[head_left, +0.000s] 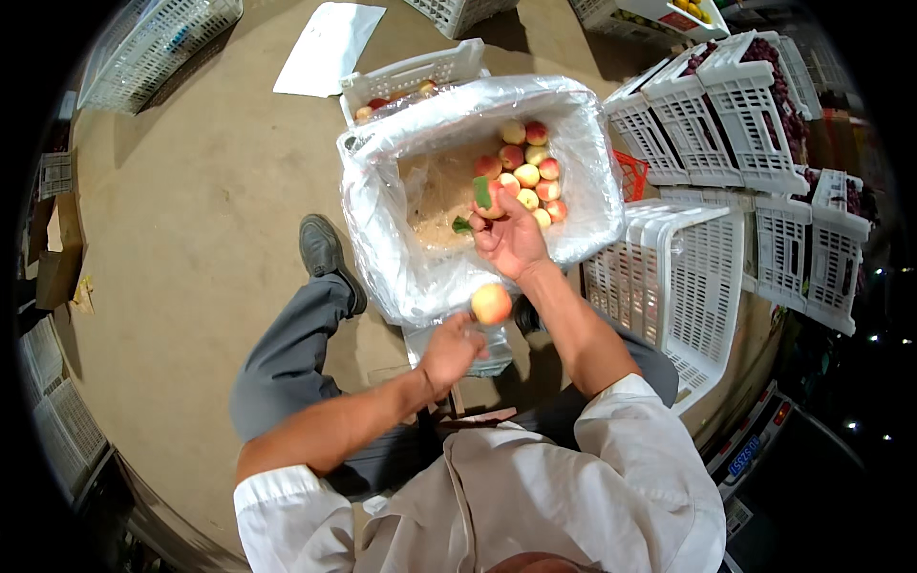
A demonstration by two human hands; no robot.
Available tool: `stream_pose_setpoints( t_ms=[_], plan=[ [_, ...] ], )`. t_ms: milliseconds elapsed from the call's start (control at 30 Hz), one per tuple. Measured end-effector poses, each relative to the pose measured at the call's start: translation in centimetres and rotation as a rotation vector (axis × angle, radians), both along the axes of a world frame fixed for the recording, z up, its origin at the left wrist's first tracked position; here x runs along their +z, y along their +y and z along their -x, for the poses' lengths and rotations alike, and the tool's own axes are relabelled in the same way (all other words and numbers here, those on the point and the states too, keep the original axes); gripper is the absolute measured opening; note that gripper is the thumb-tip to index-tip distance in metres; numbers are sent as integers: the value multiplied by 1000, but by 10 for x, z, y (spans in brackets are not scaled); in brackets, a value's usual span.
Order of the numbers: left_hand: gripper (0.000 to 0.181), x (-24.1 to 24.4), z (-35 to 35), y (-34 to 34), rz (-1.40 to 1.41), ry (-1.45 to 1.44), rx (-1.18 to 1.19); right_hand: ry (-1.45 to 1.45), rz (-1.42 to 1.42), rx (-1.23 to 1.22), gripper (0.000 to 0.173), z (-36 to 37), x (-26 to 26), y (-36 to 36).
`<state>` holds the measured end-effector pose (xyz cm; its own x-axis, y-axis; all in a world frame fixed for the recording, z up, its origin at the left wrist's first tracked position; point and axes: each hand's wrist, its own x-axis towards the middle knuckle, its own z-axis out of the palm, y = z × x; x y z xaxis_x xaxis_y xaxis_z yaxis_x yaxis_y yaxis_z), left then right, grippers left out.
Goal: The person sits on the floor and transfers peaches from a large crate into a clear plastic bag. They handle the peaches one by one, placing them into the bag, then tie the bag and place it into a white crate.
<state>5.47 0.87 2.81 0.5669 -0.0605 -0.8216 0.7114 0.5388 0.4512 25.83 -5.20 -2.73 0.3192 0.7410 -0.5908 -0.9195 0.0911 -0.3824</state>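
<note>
A plastic-lined crate [612, 183] stands before me, with several red-and-yellow fruits, apparently peaches [526, 175], grouped in its right part. My right hand [512, 240] is over them, its fingers closed on a peach with a green leaf [482, 193] on it. A smaller leaf [461, 225] shows beside my fingertips. At the crate's near edge, my left hand [450, 347] is blurred, close below a larger yellow-orange peach [491, 304]. Whether its fingers grip that peach is not clear.
Behind the lined crate is another crate [412, 71] with fruit. A white slatted crate [666, 286] lies at right, below stacked crates of grapes [752, 122]. A white sheet [328, 46] lies on the floor, with a white crate [161, 54] farther left. My shoe [322, 247] is left of the lined crate.
</note>
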Motion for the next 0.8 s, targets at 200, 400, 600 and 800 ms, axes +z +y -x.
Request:
stream_pose_setpoints(
  t_ms=[200, 400, 600, 800],
  plan=[
    [63, -30, -21, -7, 391, -104, 262, -387, 169, -80, 29, 22, -4, 16],
    [52, -33, -11, -10, 264, -45, 253, -155, -277, -403, 46, 58, 29, -97],
    [57, -23, -19, -22, 105, -33, 120, -239, 428, -50, 33, 115, -12, -147],
    [57, -22, -17, -34, 39, -33, 44, -445, 424, 271, 34, 115, -53, -113]
  ],
)
